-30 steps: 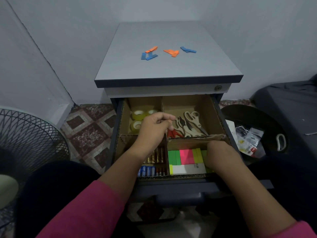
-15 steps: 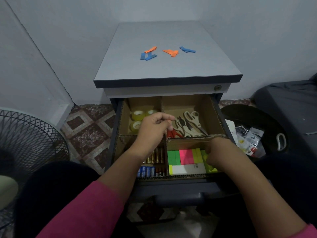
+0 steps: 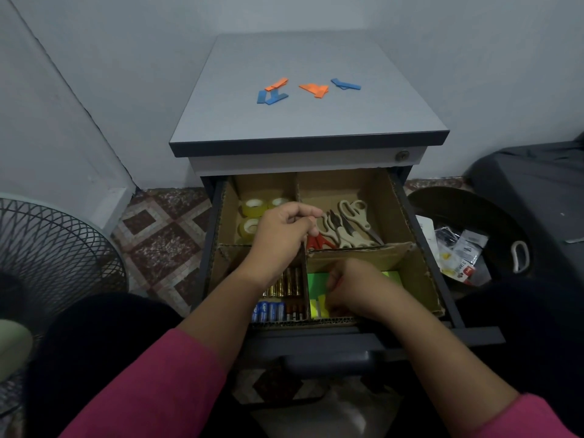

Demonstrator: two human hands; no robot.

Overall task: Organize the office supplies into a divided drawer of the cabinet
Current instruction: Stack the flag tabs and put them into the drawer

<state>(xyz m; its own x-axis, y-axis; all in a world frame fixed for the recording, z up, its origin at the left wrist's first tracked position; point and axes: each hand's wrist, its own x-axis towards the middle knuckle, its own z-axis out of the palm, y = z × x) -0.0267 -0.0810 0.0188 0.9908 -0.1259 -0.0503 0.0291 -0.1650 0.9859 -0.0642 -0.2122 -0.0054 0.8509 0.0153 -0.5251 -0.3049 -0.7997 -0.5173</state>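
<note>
The drawer (image 3: 410,235) of the cabinet (image 3: 309,143) stands open. The right hand (image 3: 354,287) has moved leftward since half a second ago, from the right edge of the sticky notes (image 3: 316,281) to over their middle in the drawer's near-right compartment; whether its grip holds any cannot be told. The left hand (image 3: 281,235) stays curled around the cardboard divider (image 3: 357,252), beside the scissors (image 3: 347,224).
</note>
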